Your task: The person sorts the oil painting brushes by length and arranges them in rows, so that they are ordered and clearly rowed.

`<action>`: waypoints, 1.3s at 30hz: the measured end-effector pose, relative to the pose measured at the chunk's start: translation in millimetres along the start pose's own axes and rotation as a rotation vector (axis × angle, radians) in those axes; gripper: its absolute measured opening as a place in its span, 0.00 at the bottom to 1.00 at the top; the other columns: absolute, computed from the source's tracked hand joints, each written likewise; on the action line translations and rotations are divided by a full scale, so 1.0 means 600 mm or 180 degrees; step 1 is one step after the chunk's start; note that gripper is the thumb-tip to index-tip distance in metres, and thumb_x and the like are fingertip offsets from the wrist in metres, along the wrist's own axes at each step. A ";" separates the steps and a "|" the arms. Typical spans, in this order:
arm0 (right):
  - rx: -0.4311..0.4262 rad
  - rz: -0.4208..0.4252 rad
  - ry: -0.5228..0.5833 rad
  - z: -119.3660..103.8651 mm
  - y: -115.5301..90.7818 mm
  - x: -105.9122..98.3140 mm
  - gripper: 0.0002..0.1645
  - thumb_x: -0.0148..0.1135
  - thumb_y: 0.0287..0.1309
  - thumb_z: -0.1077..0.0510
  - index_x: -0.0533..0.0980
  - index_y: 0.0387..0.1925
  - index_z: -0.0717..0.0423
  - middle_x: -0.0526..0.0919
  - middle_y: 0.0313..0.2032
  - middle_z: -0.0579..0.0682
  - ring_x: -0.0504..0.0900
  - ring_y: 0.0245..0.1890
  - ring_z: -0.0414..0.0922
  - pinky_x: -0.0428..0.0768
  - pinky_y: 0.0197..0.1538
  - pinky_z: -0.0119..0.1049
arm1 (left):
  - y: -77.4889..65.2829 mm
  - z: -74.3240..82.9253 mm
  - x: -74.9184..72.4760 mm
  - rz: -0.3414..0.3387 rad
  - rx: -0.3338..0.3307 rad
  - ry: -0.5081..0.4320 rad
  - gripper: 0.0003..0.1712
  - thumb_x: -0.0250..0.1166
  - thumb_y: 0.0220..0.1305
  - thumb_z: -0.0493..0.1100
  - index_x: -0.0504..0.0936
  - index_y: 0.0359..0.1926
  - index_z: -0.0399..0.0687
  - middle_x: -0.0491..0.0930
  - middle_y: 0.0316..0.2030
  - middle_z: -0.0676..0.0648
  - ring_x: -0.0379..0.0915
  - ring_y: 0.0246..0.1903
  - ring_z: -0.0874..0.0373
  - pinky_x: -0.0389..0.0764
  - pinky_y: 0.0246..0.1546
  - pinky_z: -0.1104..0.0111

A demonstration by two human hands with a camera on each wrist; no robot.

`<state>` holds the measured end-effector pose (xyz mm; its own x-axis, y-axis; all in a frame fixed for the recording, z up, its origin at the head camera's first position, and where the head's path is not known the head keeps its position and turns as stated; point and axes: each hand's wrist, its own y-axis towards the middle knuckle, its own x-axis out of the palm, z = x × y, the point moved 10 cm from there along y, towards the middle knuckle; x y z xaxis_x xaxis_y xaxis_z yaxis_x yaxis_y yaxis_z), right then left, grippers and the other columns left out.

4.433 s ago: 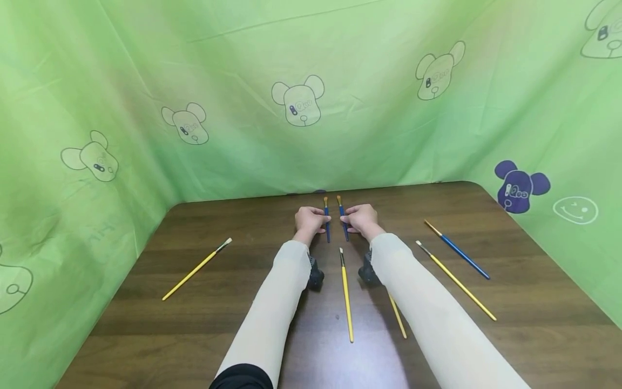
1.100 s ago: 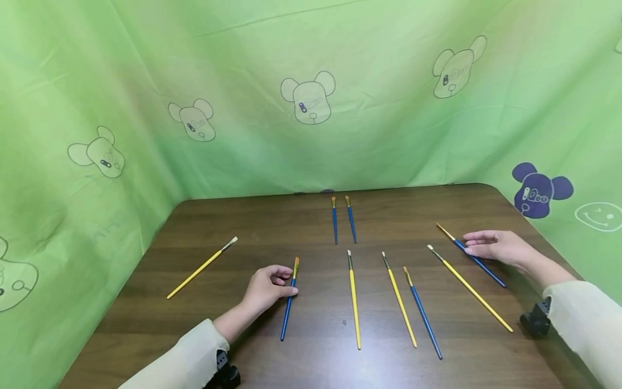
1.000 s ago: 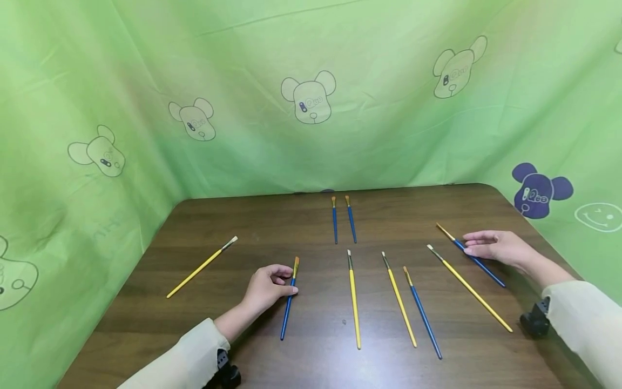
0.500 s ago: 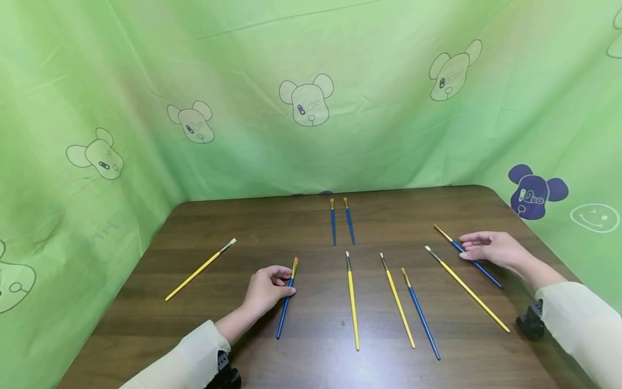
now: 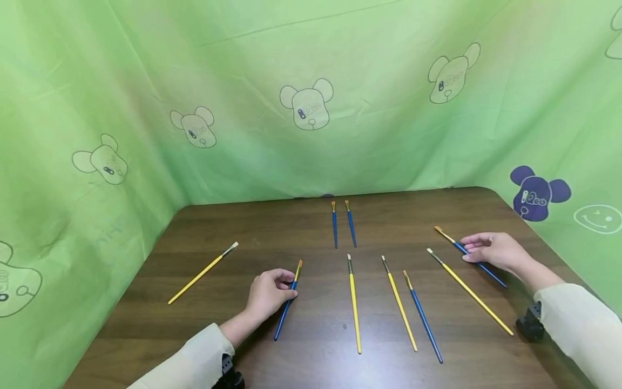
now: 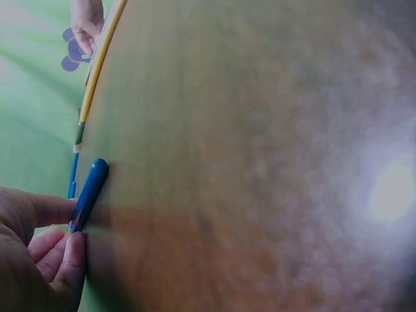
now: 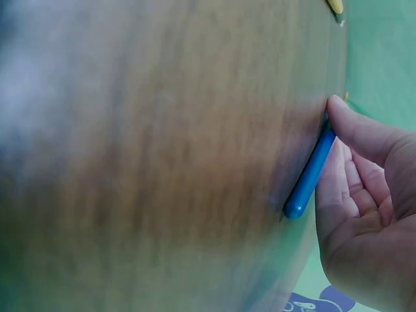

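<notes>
A: How do your hands stand?

B: Your left hand [image 5: 269, 294] pinches the left blue brush [image 5: 283, 320] nearer its bristle end, bristles pointing away from you. Your right hand [image 5: 498, 253] pinches the right blue brush [image 5: 493, 274] about midway along.

A: Where are those two brushes?

B: The left blue brush is on your near left, between the slanting yellow brush [image 5: 204, 273] and the middle yellow brush [image 5: 355, 313]. The right blue brush is toward the right side of the table [image 5: 272, 232], just beyond the outer yellow brush [image 5: 471, 294] and roughly parallel to it. You cannot tell from these views whether either is off the wood.

A: Which step are you on?

B: Most likely the pick-up: you have one blue brush in each hand, neither set down elsewhere. Two more, the far left brush [image 5: 335, 229] and the far right brush [image 5: 351, 229], lie near each other by the far edge, so you seem to be gathering blue ones there.

A: And your next move?

B: It probably calls for a small lift with both hands, then a reach inward and forward to flank that pair. Keep your right one high enough to clear the outer yellow brush. The near blue brush [image 5: 425, 325] can wait.
</notes>
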<state>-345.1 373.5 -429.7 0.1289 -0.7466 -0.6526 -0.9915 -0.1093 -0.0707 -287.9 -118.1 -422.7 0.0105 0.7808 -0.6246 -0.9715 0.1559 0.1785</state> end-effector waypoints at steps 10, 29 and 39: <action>0.0034 -0.0040 0.0016 0.003 -0.003 0.000 0.32 0.72 0.52 0.63 0.70 0.52 0.82 0.83 0.37 0.56 0.78 0.31 0.33 0.81 0.34 0.26 | 0.012 0.001 0.005 -0.0019 0.0027 -0.0058 0.14 0.74 0.42 0.29 0.85 0.35 0.39 0.85 0.31 0.48 0.80 0.25 0.62 0.82 0.28 0.72; 0.0186 -0.0072 0.0164 -0.003 -0.001 0.001 0.28 0.64 0.58 0.66 0.68 0.54 0.82 0.83 0.35 0.52 0.78 0.30 0.36 0.82 0.33 0.30 | 0.018 -0.028 0.007 -0.0220 -0.0455 -0.0627 0.14 0.68 0.46 0.26 0.83 0.39 0.31 0.83 0.27 0.47 0.77 0.25 0.62 0.80 0.21 0.72; 0.0200 -0.0146 0.0299 -0.037 0.008 0.003 0.33 0.62 0.61 0.63 0.63 0.61 0.80 0.81 0.41 0.54 0.78 0.34 0.32 0.82 0.39 0.28 | 0.022 -0.024 0.008 -0.0325 -0.0638 -0.1016 0.12 0.67 0.51 0.27 0.85 0.40 0.28 0.84 0.29 0.44 0.73 0.21 0.63 0.81 0.20 0.72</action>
<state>-349.4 357.3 -414.5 0.1725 -0.8003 -0.5743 -0.9833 -0.1058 -0.1479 -304.2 -121.3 -434.3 0.1520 0.9213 -0.3580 -0.9883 0.1459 -0.0443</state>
